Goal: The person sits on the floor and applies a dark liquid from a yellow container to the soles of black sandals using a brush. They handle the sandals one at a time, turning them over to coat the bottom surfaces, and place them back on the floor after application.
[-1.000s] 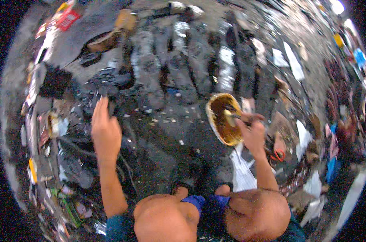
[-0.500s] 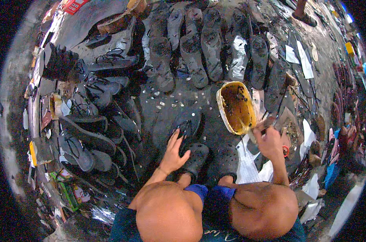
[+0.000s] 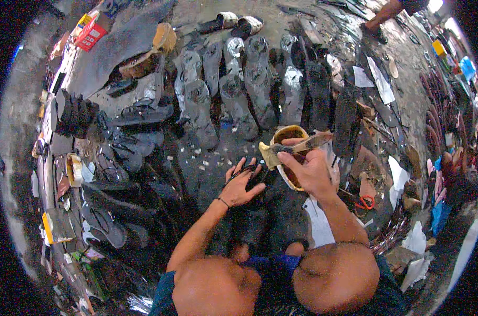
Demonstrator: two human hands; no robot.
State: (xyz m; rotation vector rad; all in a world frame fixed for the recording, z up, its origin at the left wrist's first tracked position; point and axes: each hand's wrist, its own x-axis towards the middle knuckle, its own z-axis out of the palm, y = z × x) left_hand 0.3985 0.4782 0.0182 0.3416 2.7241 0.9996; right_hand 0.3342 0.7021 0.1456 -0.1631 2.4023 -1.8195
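Note:
My right hand [image 3: 313, 171] is closed round a brush [image 3: 322, 141] with a flat wooden handle and a pale, glue-coloured end. It is over a yellowish tub [image 3: 291, 129] with brown glue-like stuff inside; hand and brush cover part of the tub. The brush's pale end points left, past the tub's rim. Fingers spread, my left hand [image 3: 238, 190] lies over a dark flip-flop [image 3: 255, 178] on the ground in front of my feet. Its fingertips touch the black strap; whether they press it is hard to tell.
Several dark soles [image 3: 198, 105] lie in rows ahead, some with shiny patches. Finished-looking black sandals [image 3: 144, 113] are heaped at the left. White scraps [image 3: 398, 179] and a red ring [image 3: 365, 202] lie at the right. Another person's leg [image 3: 385, 15] is at the far right.
My right hand has lifted the brush from the tub's near right edge and swung it left above the tub. My left hand has come further over the flip-flop. The view has shifted.

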